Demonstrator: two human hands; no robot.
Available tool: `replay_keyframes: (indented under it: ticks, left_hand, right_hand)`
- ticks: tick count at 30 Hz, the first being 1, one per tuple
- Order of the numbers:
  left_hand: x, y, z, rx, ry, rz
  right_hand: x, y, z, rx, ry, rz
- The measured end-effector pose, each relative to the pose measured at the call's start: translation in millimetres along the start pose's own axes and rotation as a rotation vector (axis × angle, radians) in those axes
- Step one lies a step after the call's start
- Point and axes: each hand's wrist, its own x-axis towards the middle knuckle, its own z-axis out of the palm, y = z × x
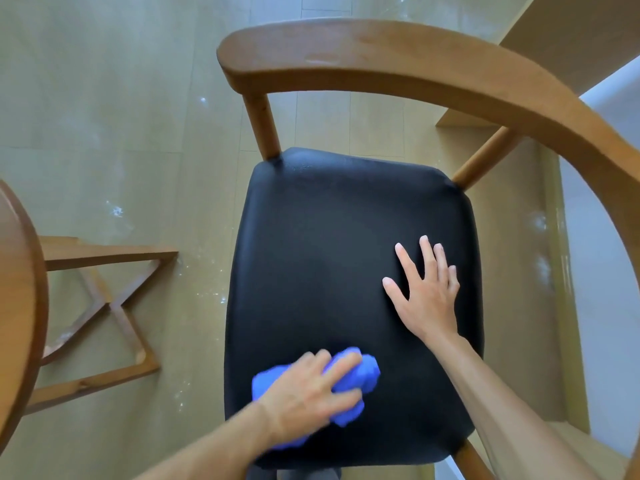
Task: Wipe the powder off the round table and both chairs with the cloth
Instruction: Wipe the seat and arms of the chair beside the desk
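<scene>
1. One blue cloth (360,372) lies bunched on the black seat (346,254) of a wooden chair (398,60), near the seat's front edge at about 6 o'clock.
2. The left hand (308,393) presses down on the cloth with fingers curled over it, gripping it; the hand and cloth look motion-blurred.
3. The right hand (426,292) lies flat and spread on the seat at about 3 o'clock, fingers pointing toward the backrest, holding nothing, well apart from the cloth.
4. The seat surface looks dark and mostly clean; I cannot tell whether fine powder is on it.
5. The chair's curved wooden backrest arcs from 12 o'clock round to 3 o'clock, with faint pale smudges on its top.
6. The round table (20,289) shows only as a curved wooden edge at 9 o'clock, its crossed wooden base (114,306) visible beneath.
7. White powder specks (117,211) are scattered on the beige floor (104,98) between the table base and the chair.
</scene>
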Motion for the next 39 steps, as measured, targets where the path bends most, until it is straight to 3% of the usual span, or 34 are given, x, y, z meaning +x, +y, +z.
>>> replay_keyframes:
  ticks: [3,7,11,16,21,25,28,30,35,39]
  left_hand:
    - [27.7,-63.5,-39.8,-0.013,0.166,-0.144]
    - [83.8,-156.1,-92.1,0.095,0.32,-0.534]
    - [101.7,-165.6,-88.7,0.003,0.391,-0.745]
    - [63.6,-64.5,-35.0,-0.053,0.297,-0.544]
    - [10.0,48.2,22.9,-0.102,0.032,-0.122]
    - [3.0,63.8,37.2,0.065,-0.18,0.226]
    - [8.8,42.1,21.6,0.079,-0.191,0.3]
    - [12.2,14.4,4.2,0.008,-0.128,0.213]
    - [17.4,-56.5,-34.6,-0.096,0.059,-0.229]
    - [22.7,-44.9,-26.8,-0.194,0.193,-0.55]
  right_hand:
    - [1.5,0.3,2.3,0.011,0.027,-0.011]
    - [1.6,2.0,8.1,0.047,0.058,-0.027]
    - [3.2,4.8,11.6,0.098,0.065,-0.03]
    - [4.6,10.3,5.3,0.233,0.009,-0.017]
    - [2.7,11.9,-2.1,0.246,-0.031,-0.018]
    - [3.1,13.7,-5.3,0.232,-0.05,-0.031]
    - [1.5,18.6,-10.5,0.213,-0.078,-0.052]
    - [1.7,23.4,-17.9,0.186,-0.11,-0.079]
    - [-1.5,32.8,-36.1,0.21,-0.189,-0.111]
    - [-30.6,12.4,-35.7,0.148,-0.08,-0.045]
